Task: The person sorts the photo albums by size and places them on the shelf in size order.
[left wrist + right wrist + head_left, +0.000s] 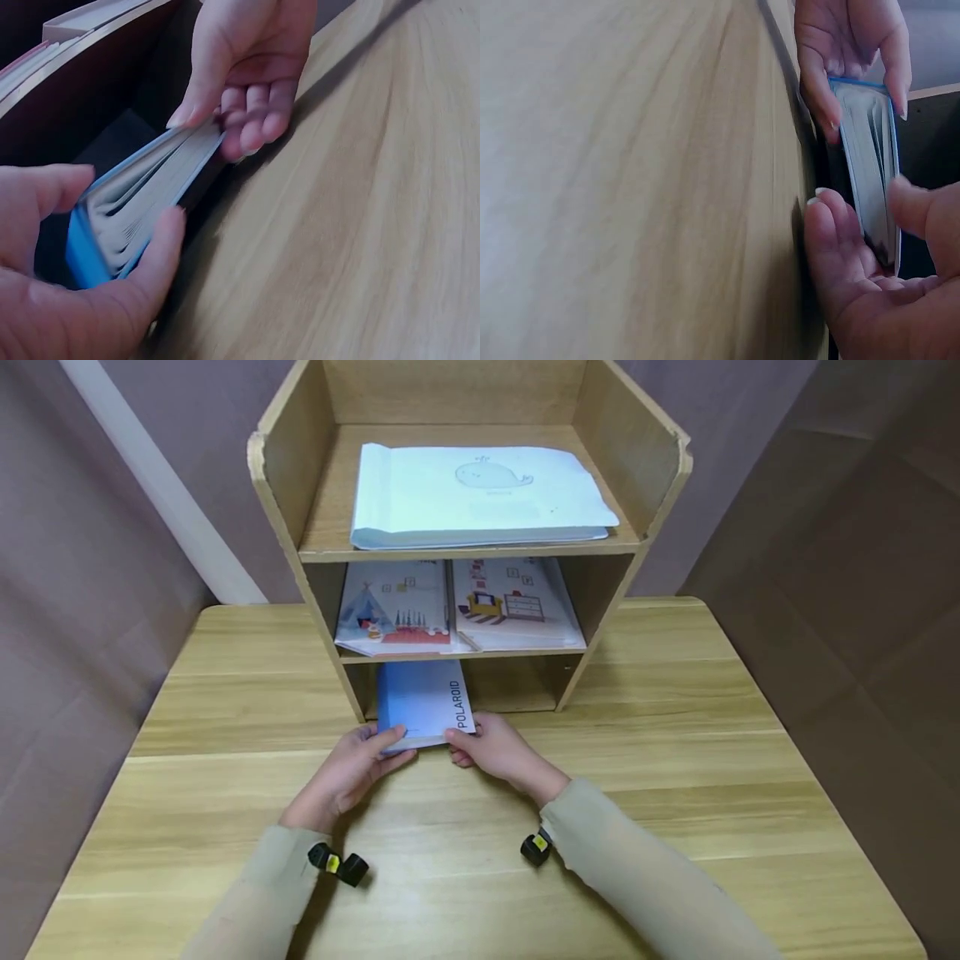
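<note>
A blue photo album marked POLAROID lies flat, its far part inside the bottom compartment of a wooden shelf and its near edge sticking out over the table. At the album's near left corner, my left hand grips it, thumb on the cover and fingers beneath. My right hand holds the near right corner, also with the thumb on top. In the left wrist view the album's page edges face outward between both hands, slightly fanned. The right wrist view shows the right thumb against the cover.
A large white album with a whale drawing lies on the top shelf. On the middle shelf are two illustrated books side by side. The wooden table surrounds the shelf, with curtains behind and at the sides.
</note>
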Tool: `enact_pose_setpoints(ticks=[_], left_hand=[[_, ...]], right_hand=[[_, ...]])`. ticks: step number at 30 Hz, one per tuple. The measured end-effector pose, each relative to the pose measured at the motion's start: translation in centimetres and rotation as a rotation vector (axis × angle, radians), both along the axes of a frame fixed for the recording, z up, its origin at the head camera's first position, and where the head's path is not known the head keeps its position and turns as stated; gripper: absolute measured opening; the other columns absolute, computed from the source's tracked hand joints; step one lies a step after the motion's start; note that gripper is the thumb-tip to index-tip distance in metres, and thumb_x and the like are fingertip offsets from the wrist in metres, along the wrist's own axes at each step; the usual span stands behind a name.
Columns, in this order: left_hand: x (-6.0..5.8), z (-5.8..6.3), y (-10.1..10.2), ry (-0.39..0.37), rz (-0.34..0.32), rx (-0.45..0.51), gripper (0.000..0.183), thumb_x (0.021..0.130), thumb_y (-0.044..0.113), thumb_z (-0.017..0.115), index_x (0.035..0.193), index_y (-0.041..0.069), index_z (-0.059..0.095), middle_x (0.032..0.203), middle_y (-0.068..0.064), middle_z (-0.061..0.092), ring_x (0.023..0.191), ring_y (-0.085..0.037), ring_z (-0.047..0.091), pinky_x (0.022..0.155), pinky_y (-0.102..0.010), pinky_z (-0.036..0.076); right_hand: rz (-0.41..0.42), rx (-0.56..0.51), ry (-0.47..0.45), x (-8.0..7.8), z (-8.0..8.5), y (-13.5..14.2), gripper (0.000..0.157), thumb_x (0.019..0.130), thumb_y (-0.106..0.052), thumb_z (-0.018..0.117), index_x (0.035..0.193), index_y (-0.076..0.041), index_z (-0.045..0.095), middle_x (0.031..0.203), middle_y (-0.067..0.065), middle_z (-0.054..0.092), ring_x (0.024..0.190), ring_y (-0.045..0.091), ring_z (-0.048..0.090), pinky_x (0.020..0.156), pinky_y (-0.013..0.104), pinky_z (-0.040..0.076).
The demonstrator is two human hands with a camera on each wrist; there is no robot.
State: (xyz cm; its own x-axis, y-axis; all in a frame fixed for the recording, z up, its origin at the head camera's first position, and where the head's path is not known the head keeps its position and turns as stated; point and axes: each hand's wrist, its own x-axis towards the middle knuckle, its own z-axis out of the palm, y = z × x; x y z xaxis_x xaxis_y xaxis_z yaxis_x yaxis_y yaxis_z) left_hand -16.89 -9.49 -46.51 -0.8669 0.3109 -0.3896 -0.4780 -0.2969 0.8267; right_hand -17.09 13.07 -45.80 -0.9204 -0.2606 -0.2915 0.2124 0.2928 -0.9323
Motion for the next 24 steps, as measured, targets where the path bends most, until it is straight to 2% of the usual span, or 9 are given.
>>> enact_pose_setpoints(ticks=[4, 7, 11, 16, 21, 24], left_hand=[[-0.1, -0.2, -0.3, -0.035, 0.101, 0.060, 0.047, 0.097, 0.009, 0.058, 0.130, -0.013, 0.032, 0.126, -0.023, 0.044, 0.109, -0.025, 0.060, 0.096, -0.035, 0.047], [0.0, -0.5, -0.7, -0.043, 0.146, 0.083, 0.042, 0.098, 0.009, 0.057, 0.128, -0.012, 0.035, 0.124, -0.021, 0.046, 0.109, -0.026, 0.059, 0.098, -0.034, 0.046], [-0.1, -0.7, -1.3, -0.069, 0.149, 0.075, 0.045, 0.099, 0.017, 0.057, 0.129, -0.008, 0.035, 0.121, -0.023, 0.050, 0.110, -0.031, 0.059, 0.097, -0.034, 0.047], [-0.4, -0.5, -1.5, -0.089, 0.106, 0.054, 0.045, 0.100, 0.025, 0.055, 0.128, -0.004, 0.036, 0.120, -0.029, 0.054, 0.109, -0.032, 0.061, 0.096, -0.035, 0.048], [-1.1, -0.1, -1.7, -0.105, 0.083, 0.073, 0.047, 0.100, 0.027, 0.054, 0.130, -0.005, 0.035, 0.121, -0.029, 0.055, 0.112, -0.034, 0.060, 0.095, -0.035, 0.048], [-1.4, -0.1, -1.6, -0.130, 0.089, 0.104, 0.054, 0.099, 0.030, 0.055, 0.130, -0.010, 0.036, 0.116, -0.028, 0.058, 0.110, -0.034, 0.061, 0.095, -0.036, 0.048]], right_hand=[[-0.052, -0.046, -0.006, -0.6, -0.2, -1.4, 0.025, 0.096, -0.019, 0.063, 0.107, 0.004, 0.058, 0.087, 0.020, 0.069, 0.075, 0.026, 0.069, 0.070, 0.033, 0.058], [-0.075, -0.061, -0.009, -0.9, -0.6, -2.5, 0.024, 0.096, -0.017, 0.063, 0.099, 0.005, 0.054, 0.085, 0.021, 0.069, 0.073, 0.027, 0.070, 0.068, 0.033, 0.058], [-0.081, -0.045, 0.001, -1.1, -1.0, -3.6, 0.024, 0.096, -0.017, 0.062, 0.094, 0.004, 0.051, 0.081, 0.020, 0.069, 0.069, 0.026, 0.069, 0.065, 0.033, 0.058], [-0.056, -0.015, -0.013, -1.4, -0.9, -3.9, 0.025, 0.098, -0.019, 0.059, 0.095, 0.005, 0.052, 0.080, 0.019, 0.068, 0.067, 0.025, 0.069, 0.063, 0.033, 0.058], [-0.061, 0.050, -0.013, -1.7, -0.6, -4.2, 0.032, 0.100, -0.025, 0.056, 0.090, 0.006, 0.059, 0.076, 0.016, 0.068, 0.063, 0.024, 0.068, 0.059, 0.032, 0.058], [-0.077, 0.051, -0.021, -1.9, -0.6, -4.3, 0.037, 0.100, -0.028, 0.055, 0.088, 0.007, 0.060, 0.075, 0.017, 0.068, 0.062, 0.024, 0.068, 0.058, 0.033, 0.058]])
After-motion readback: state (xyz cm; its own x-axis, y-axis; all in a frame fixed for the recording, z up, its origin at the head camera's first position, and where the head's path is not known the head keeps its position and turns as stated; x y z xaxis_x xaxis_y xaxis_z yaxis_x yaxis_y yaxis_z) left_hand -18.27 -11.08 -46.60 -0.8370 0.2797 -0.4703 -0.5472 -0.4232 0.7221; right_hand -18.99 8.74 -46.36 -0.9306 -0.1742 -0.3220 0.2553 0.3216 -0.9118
